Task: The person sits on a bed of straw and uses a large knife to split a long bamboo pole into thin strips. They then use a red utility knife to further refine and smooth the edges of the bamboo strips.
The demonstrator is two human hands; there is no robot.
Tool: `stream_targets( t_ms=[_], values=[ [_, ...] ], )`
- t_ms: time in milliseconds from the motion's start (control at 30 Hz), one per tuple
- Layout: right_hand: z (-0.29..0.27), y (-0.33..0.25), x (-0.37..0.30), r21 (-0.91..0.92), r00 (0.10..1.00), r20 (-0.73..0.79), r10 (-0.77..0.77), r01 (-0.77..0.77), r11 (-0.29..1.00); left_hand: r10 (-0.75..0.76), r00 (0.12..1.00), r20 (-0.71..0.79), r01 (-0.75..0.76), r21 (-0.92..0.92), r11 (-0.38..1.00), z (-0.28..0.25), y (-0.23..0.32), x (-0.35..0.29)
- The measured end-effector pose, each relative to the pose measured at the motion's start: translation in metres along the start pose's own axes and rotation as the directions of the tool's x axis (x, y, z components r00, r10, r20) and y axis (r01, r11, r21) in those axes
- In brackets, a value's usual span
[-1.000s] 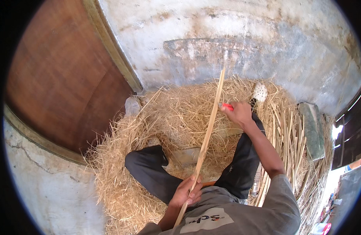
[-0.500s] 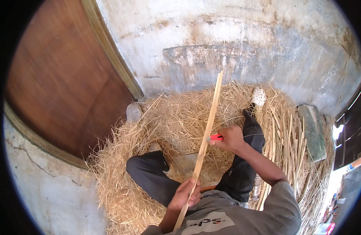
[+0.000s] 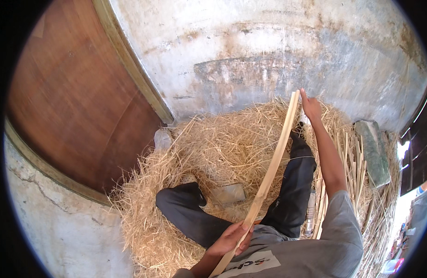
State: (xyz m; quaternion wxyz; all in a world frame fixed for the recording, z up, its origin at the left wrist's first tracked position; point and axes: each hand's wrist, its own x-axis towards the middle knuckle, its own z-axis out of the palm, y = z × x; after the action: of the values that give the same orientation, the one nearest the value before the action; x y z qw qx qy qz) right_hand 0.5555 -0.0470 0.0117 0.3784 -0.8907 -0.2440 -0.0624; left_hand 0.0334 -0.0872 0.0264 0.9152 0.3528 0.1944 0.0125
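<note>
A long, pale split strip, apparently bamboo, slants from my lap up to the right, bowing slightly. My left hand is closed around its lower part, close to my shirt. At the strip's far end is my right hand, arm stretched out, fingers curled with one fingertip beside the strip's tip. What the right hand holds is hidden; no red knife shows now. Loose straw-like shavings lie under the strip and around my legs.
Between my legs lies a flat block. On the right are a bundle of thin strips and a greenish stone slab. A stained wall stands ahead, a brown door at the left.
My right hand has moved from the strip's middle out to its far tip, and the red utility knife is no longer visible. The strip's far end has swung right.
</note>
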Motion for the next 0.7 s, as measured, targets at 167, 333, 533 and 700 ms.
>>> stream_targets(
  t_ms=[167,333,533,700],
  values=[
    [-0.013,-0.046,-0.153,0.166,0.939,0.197,-0.282,0.252,0.953,0.225,0.922,-0.314,-0.150,0.246,0.958,-0.017,0.031,0.012],
    [-0.008,-0.082,-0.237,0.218,0.675,0.138,-0.725,0.693,0.687,0.226,0.955,-0.191,-0.122,0.445,0.887,-0.019,0.046,0.017],
    [0.009,-0.089,-0.212,0.124,0.748,0.122,-0.652,0.640,0.758,0.189,0.953,-0.238,-0.080,0.404,0.911,-0.012,0.040,0.010],
    [0.003,-0.100,-0.225,0.161,0.637,0.174,-0.750,0.733,0.660,0.209,0.951,-0.226,-0.089,0.447,0.890,-0.017,0.039,0.006]
  ],
)
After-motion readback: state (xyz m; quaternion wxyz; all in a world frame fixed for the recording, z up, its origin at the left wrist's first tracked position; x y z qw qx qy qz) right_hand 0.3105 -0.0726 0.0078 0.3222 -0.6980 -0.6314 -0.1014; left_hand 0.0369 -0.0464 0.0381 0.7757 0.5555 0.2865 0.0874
